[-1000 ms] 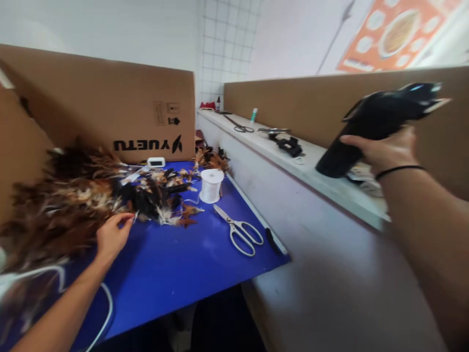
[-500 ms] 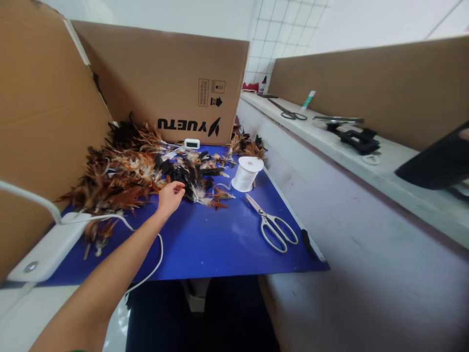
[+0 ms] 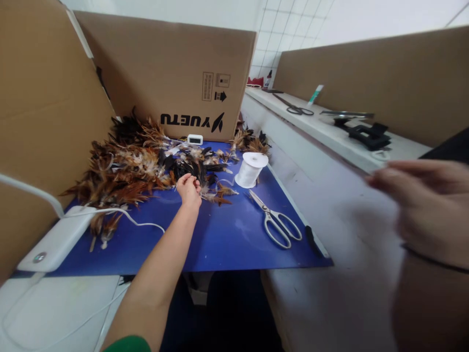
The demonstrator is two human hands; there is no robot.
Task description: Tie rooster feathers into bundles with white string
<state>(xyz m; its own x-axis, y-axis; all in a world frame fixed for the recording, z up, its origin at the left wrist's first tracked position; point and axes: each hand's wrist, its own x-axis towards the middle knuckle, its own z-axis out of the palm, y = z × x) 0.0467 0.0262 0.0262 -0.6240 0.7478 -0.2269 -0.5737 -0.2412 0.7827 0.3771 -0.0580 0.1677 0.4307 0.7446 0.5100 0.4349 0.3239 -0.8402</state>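
My left hand (image 3: 189, 189) is at the front edge of a bundle of black feathers (image 3: 185, 165). Its fingers are curled in; what they hold, if anything, is too small to make out. On the far right my right hand (image 3: 432, 205) is raised close to the camera, blurred, its fingers drawn together and a thin dark band round the wrist. Nothing can be made out in its fingertips. Brown feathers (image 3: 124, 168) lie heaped to the left. A white spool of ribbon (image 3: 251, 171) stands right of my left hand, and white-handled scissors (image 3: 280, 225) lie before it.
The blue mat (image 3: 220, 239) is bordered by cardboard boxes (image 3: 164, 73). A white power strip (image 3: 58, 239) with cables lies front left, a small digital display (image 3: 195, 140) at the back. A ledge (image 3: 315, 117) on the right bears dark scissors (image 3: 298, 110) and a black clamp-like holder (image 3: 368, 136).
My left hand has moved right along the front of the black feathers. My right hand has come into view at the right edge. The view has shifted slightly.
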